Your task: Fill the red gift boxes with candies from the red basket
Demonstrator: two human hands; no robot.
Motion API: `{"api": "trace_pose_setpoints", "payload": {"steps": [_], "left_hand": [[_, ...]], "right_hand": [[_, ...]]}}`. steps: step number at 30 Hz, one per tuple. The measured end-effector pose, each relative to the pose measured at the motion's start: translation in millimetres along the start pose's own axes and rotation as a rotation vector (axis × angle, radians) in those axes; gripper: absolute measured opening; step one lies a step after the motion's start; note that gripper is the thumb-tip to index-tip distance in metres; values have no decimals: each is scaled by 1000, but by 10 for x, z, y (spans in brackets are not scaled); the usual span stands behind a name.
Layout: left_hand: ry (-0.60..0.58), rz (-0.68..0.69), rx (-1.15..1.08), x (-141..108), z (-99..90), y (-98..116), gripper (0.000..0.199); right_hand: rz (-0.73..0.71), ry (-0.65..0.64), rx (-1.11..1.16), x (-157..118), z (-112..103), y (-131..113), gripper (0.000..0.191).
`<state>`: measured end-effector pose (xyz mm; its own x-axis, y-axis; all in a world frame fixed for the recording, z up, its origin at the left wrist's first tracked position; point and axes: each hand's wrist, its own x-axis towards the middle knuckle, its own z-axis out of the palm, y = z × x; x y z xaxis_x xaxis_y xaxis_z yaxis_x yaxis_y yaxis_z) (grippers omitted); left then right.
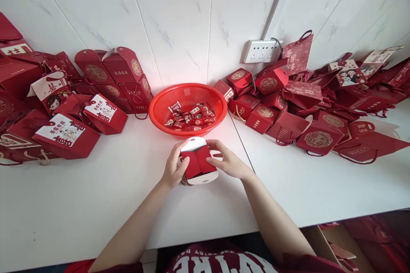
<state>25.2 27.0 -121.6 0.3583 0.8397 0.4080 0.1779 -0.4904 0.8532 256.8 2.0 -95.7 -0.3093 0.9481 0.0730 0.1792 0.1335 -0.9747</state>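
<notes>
A small red paper gift box (198, 163) stands on the white table in front of me. Its two red inner flaps lie folded over the top, while the white-lined outer flaps at the far and near sides stick out. My left hand (174, 167) grips the box's left side, thumb on a red flap. From the right, my right hand (229, 161) holds it with the thumb on the other flap and fingers around the far right side. Just beyond the box sits a red plastic basket (156, 113) with many small wrapped candies (195, 116) in it.
Red gift boxes (68, 136) are piled on the left, some stacked against the tiled wall. More red boxes and bags (320, 138) crowd the right side. A power strip (262, 51) is on the wall. Below the table's right edge stands an open cardboard box (315, 243) with red items.
</notes>
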Motion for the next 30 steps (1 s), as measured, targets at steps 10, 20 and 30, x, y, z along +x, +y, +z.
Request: {"api": "trace_pose_setpoints", "payload": {"steps": [10,20,30], "left_hand": [[-43,16,-32,8,-53,29,22],[-295,162,-7,29,-126,2,55],[-327,81,88,35,-171,64,45]], "right_hand": [[-127,-178,52,-50,-71,-72,38],[-171,-266,-52,-50,-138,-19,47],[-137,-255,3,-15,-29,11,32]]}}
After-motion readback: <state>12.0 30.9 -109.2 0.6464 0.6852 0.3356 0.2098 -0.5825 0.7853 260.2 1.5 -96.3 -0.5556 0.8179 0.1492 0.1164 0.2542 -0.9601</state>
